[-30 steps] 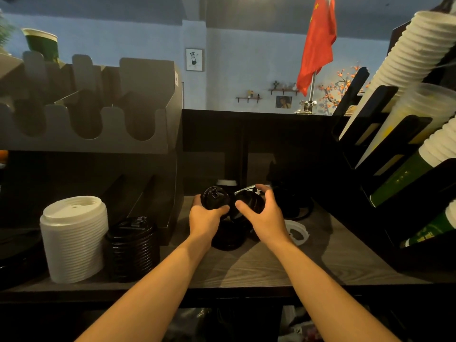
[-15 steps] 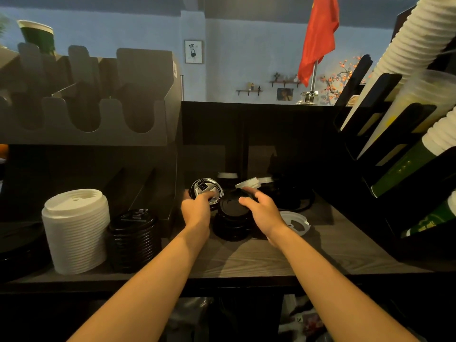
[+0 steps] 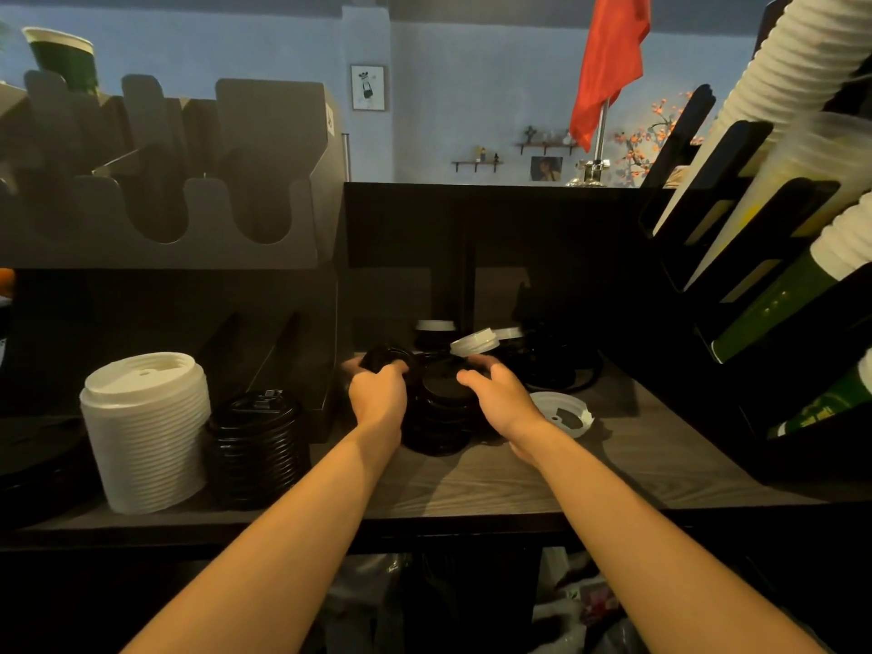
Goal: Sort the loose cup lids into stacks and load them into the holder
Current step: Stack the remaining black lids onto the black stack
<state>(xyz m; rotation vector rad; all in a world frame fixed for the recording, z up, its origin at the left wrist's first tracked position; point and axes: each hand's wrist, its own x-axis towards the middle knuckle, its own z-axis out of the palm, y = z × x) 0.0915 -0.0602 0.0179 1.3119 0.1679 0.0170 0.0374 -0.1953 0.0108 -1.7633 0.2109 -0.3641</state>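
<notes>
Left hand point(image 3: 377, 398) clenches a black lid point(image 3: 384, 358) near the counter's point(image 3: 472, 488) back edge; right hand point(image 3: 502, 403) curls over the black lid stack point(image 3: 439, 417) mid-counter, grasp unclear. White lid stack point(image 3: 144, 431) at left edge. Green cups' point(image 3: 774, 309) print unreadable.

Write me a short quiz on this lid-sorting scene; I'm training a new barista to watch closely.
1. True or false: the white lid stack stands left of the ribbed black lid stack beside it.
2. What does the left hand grip? A) a white lid B) a black lid C) a green cup
3. What lies flat on the counter just right of the right hand?
Key: 1 true; 2 B; 3 a single white lid.
</notes>
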